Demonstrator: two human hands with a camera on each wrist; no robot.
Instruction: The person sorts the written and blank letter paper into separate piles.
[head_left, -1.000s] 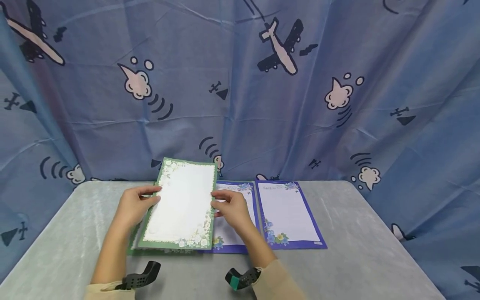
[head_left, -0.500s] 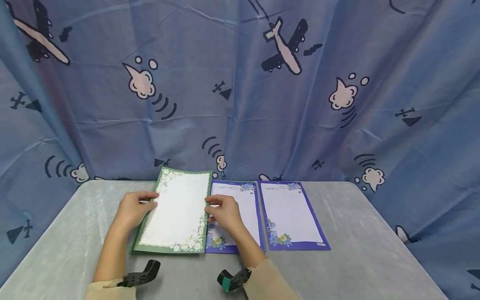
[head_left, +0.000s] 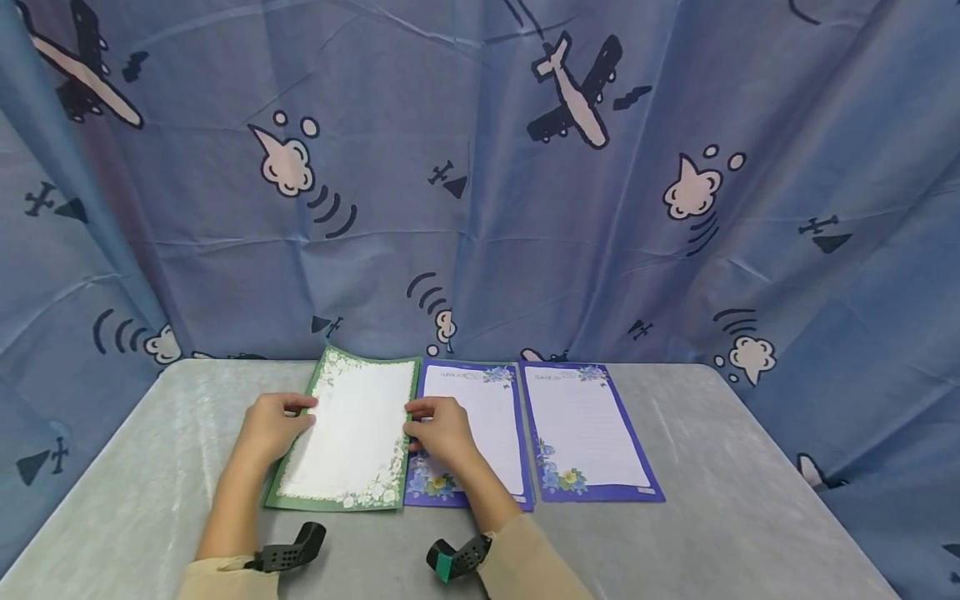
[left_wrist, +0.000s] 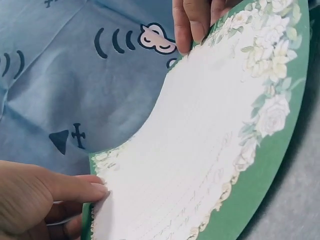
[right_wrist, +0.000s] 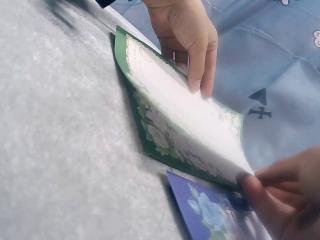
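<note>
A sheet of stationery paper (head_left: 348, 429) with a green border and white flowers bows between my two hands. My left hand (head_left: 272, 427) pinches its left edge between thumb and fingers. At the opposite edge, my right hand (head_left: 442, 432) pinches it the same way. In the left wrist view the green-bordered sheet (left_wrist: 170, 140) curves strongly, with its edges raised. From the right wrist view, its near corner sits close over the table beside a purple-bordered sheet (right_wrist: 205, 210). That purple sheet lies partly behind my right hand and forearm in the head view.
Another purple-bordered sheet (head_left: 592, 433) with blue flowers lies flat to the right. All the sheets are on a grey table (head_left: 712, 500). A blue curtain (head_left: 480, 183) with plane prints hangs right behind the table's back edge. Black wrist devices (head_left: 288, 550) sit on both forearms.
Both hands have lowered the green-bordered sheet toward the table and shifted it slightly left. It now covers the green sheet seen beneath it earlier, and more of the middle purple sheet shows.
</note>
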